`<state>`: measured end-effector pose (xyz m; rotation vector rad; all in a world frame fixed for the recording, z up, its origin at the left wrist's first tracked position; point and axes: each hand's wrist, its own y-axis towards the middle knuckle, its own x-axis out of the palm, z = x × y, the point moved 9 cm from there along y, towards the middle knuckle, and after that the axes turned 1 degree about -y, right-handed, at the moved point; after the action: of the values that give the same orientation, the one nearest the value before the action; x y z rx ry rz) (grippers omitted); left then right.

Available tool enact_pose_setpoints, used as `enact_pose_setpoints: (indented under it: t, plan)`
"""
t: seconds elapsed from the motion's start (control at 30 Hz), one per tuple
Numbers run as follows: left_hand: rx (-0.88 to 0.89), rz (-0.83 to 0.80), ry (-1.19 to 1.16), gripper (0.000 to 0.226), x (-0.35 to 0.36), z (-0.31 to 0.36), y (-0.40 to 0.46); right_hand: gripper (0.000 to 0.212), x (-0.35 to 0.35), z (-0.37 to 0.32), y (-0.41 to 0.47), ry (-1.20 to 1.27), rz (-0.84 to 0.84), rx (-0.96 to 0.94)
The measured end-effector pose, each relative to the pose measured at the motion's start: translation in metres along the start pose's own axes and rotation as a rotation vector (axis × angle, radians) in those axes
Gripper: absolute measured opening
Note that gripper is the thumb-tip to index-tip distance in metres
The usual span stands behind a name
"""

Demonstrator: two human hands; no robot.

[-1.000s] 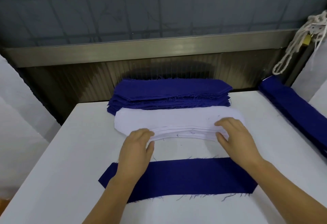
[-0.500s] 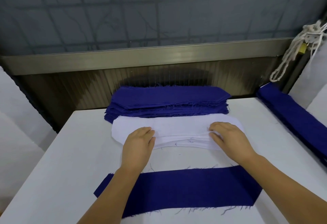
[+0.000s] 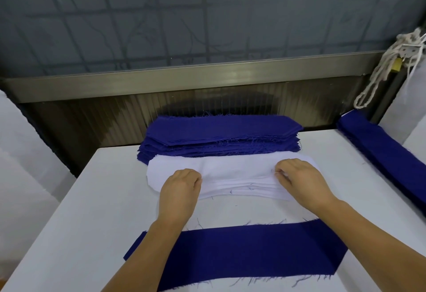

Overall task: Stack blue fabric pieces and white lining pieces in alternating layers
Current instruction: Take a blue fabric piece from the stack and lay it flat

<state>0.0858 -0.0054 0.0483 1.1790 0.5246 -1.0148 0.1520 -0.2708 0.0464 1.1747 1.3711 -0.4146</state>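
On the white table (image 3: pixel 92 211), one blue piece (image 3: pixel 242 252) is laid nearest the person; beyond it, the top sheet of the white lining stack (image 3: pixel 230 176) is pinched by the left hand (image 3: pixel 179 192) and the right hand (image 3: pixel 299 181), so layering appears barely begun.

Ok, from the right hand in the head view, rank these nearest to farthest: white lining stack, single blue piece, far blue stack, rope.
1. White lining stack: under the right hand, which pinches it.
2. Single blue piece: toward the person. Far blue stack, behind the lining: too close to call.
3. Rope: hanging far right.

- Single head view, worn by the person, looking forward and down over the white table (image 3: pixel 69 234).
- Close: forearms enter from the bottom edge.
- Faces the metal rail (image 3: pixel 184 81) and grey wall behind.
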Motion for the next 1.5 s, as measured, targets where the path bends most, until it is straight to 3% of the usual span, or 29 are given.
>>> enact_pose_setpoints:
  t: [0.17, 0.37, 0.63, 0.77, 1.0, 1.2, 1.33, 1.5]
  plan:
    - [-0.093, -0.033, -0.080, 0.007, 0.002, -0.011, 0.005, 0.007, -0.009, -0.001, 0.000, 0.111, 0.029, -0.001]
    - [-0.203, -0.050, -0.186, 0.007, 0.002, -0.020, 0.004, 0.011, 0.001, 0.018, -0.004, 0.496, -0.036, 0.228]
    - [-0.230, -0.137, -0.179, 0.014, 0.008, -0.026, 0.008, 0.015, 0.008, 0.024, -0.001, 0.526, -0.082, 0.295]
    - [-0.234, -0.147, -0.166, 0.025, 0.012, -0.031, 0.010, 0.017, 0.003, 0.023, 0.002, 0.434, -0.065, 0.291]
    - [-0.194, -0.101, -0.070, 0.019, 0.014, -0.024, 0.015, 0.022, 0.006, 0.002, 0.005, 0.286, -0.115, 0.217]
    - [-0.177, -0.063, -0.007, 0.023, 0.012, -0.017, 0.016, 0.048, 0.028, -0.055, 0.020, 0.071, -0.069, 0.031]
    - [-0.145, -0.078, 0.007, 0.023, 0.011, -0.014, 0.014, 0.035, 0.032, -0.067, 0.036, -0.013, 0.009, 0.072]
    - [-0.123, -0.084, -0.023, 0.021, 0.010, -0.016, 0.008, 0.017, 0.024, -0.043, 0.040, -0.054, -0.037, 0.092]
